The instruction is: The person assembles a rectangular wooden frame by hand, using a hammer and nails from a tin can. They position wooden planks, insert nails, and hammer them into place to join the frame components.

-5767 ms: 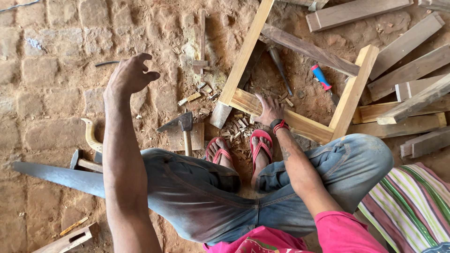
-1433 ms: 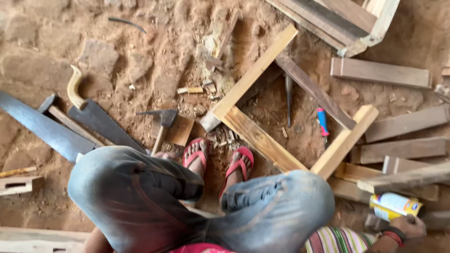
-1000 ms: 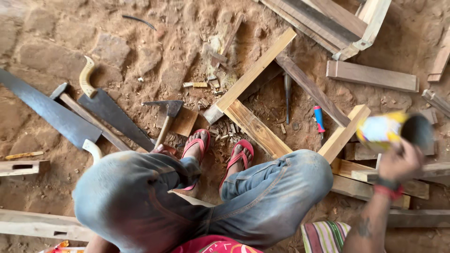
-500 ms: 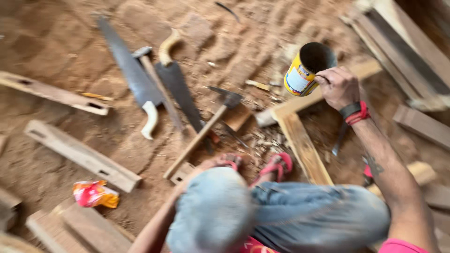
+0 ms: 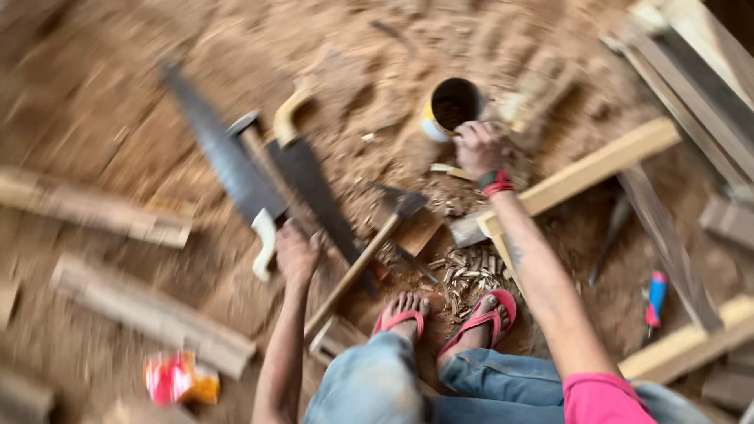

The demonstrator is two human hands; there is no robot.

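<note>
right hand [image 5: 479, 148] grips tin can [image 5: 449, 107], mouth tilted toward camera | left hand [image 5: 297, 253] by handsaw handle [image 5: 264, 242], grip unclear

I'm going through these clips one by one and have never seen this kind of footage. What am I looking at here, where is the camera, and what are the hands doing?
There is no machine: a person works with bare hands, and the one camera sits on their head, looking down past their knees and red sandals to a dirt floor. The picture is blurred by head motion.

The right hand holds a yellow tin can by its rim; the can is open and dark inside. The left hand reaches down beside the pale handle of a handsaw; whether it touches the handle I cannot tell.

On the ground lie a second saw, a hammer, wood chips, a light wooden frame piece, loose planks, a red wrapper and a blue-and-red handled tool.
</note>
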